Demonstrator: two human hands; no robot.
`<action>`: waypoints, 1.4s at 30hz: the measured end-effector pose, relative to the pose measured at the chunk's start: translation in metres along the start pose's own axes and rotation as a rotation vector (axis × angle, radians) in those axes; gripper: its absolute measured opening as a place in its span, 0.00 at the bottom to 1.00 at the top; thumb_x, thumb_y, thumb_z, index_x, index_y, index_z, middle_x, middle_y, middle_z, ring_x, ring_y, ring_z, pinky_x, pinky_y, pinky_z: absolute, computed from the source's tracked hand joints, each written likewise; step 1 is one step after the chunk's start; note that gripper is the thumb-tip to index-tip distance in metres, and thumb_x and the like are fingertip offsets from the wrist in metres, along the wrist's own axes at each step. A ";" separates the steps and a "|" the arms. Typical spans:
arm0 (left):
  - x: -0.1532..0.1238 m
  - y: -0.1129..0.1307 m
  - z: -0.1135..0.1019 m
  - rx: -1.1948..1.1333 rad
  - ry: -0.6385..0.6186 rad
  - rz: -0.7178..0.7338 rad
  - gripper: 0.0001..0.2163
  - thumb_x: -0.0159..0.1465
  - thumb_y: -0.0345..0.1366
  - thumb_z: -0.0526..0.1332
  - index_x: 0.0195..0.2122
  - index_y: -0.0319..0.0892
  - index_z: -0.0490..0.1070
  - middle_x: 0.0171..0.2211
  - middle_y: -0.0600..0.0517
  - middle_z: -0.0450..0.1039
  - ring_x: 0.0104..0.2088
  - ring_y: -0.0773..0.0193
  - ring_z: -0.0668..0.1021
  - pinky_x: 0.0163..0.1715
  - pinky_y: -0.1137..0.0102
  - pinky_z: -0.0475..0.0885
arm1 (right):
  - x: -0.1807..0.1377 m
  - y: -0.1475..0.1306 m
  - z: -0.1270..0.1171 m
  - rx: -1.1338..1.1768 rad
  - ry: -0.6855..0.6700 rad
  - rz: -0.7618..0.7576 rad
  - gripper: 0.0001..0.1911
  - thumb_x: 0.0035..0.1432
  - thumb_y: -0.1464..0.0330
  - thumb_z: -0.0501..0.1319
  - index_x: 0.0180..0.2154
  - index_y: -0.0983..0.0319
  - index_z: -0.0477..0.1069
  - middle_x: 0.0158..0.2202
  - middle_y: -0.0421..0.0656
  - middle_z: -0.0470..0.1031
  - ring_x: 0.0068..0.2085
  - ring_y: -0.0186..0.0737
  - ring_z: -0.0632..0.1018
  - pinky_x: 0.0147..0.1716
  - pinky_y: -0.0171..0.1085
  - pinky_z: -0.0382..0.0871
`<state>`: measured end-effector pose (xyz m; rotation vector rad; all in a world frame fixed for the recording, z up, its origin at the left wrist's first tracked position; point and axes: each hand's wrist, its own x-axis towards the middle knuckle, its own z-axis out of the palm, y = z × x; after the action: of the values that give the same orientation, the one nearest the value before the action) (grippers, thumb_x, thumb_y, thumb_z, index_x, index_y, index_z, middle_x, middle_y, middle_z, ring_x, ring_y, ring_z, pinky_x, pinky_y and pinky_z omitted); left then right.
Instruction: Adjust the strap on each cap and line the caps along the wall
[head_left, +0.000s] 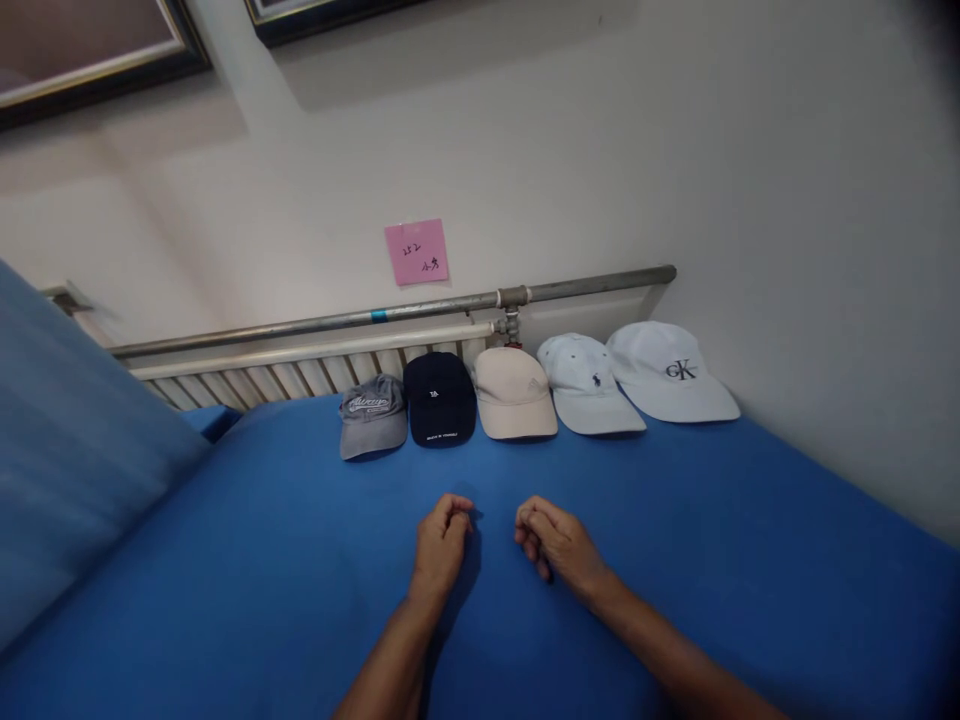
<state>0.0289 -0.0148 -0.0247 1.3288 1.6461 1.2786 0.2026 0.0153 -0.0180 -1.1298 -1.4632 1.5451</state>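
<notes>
Both of my hands are over the blue surface (300,560), in front of a row of caps. My left hand (441,545) is loosely curled with nothing visible in it, nearest the navy cap (441,395) and the beige cap (516,390). To its right, apart from it, my right hand (559,540) is also curled, its fingers bent inward, with nothing visible in them. At the row's left end lies a smaller grey cap (373,415) with white lettering. Right of the beige one are a pale cap (585,385) with a small dark emblem and a white cap (652,370) marked CK.
Behind the caps stand a white radiator (300,378) and a metal pipe (315,325) with a valve. A pink note (416,252) is stuck on the wall above. At the left hangs a blue curtain (75,440). Framed pictures (90,60) hang at the top left.
</notes>
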 end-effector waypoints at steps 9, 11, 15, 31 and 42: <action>-0.012 0.005 0.000 0.074 0.004 -0.007 0.09 0.54 0.30 0.51 0.26 0.43 0.70 0.18 0.57 0.64 0.21 0.66 0.67 0.26 0.72 0.61 | -0.001 0.002 -0.001 -0.025 0.010 -0.010 0.10 0.52 0.63 0.50 0.26 0.60 0.64 0.22 0.37 0.69 0.18 0.29 0.65 0.13 0.28 0.56; -0.013 0.006 -0.001 0.092 0.000 0.004 0.09 0.54 0.29 0.51 0.25 0.43 0.70 0.18 0.56 0.66 0.23 0.65 0.69 0.27 0.72 0.62 | -0.002 0.000 0.000 -0.025 0.010 -0.016 0.09 0.51 0.63 0.50 0.26 0.60 0.64 0.22 0.37 0.69 0.18 0.29 0.66 0.13 0.28 0.56; -0.011 0.007 -0.001 0.120 -0.003 0.020 0.09 0.55 0.28 0.52 0.25 0.43 0.71 0.20 0.55 0.70 0.25 0.64 0.71 0.29 0.71 0.64 | -0.006 -0.005 0.001 -0.040 0.012 -0.037 0.09 0.50 0.64 0.49 0.25 0.60 0.64 0.22 0.37 0.69 0.18 0.30 0.66 0.14 0.29 0.58; -0.011 0.001 -0.001 0.132 -0.024 0.037 0.11 0.56 0.34 0.51 0.30 0.41 0.73 0.20 0.55 0.66 0.23 0.65 0.68 0.27 0.70 0.62 | -0.007 0.000 0.000 -0.012 -0.005 -0.041 0.09 0.54 0.66 0.48 0.27 0.61 0.64 0.23 0.37 0.69 0.18 0.28 0.66 0.13 0.28 0.56; -0.020 0.017 -0.010 0.045 0.127 0.188 0.37 0.58 0.41 0.58 0.68 0.41 0.46 0.23 0.60 0.58 0.22 0.67 0.64 0.26 0.72 0.64 | -0.019 -0.024 -0.026 -0.004 0.248 -0.283 0.38 0.48 0.71 0.62 0.62 0.57 0.57 0.22 0.30 0.62 0.21 0.28 0.63 0.22 0.29 0.60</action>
<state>0.0303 -0.0370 -0.0074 1.4854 1.6757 1.4696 0.2323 0.0098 0.0089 -1.0252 -1.3890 1.1653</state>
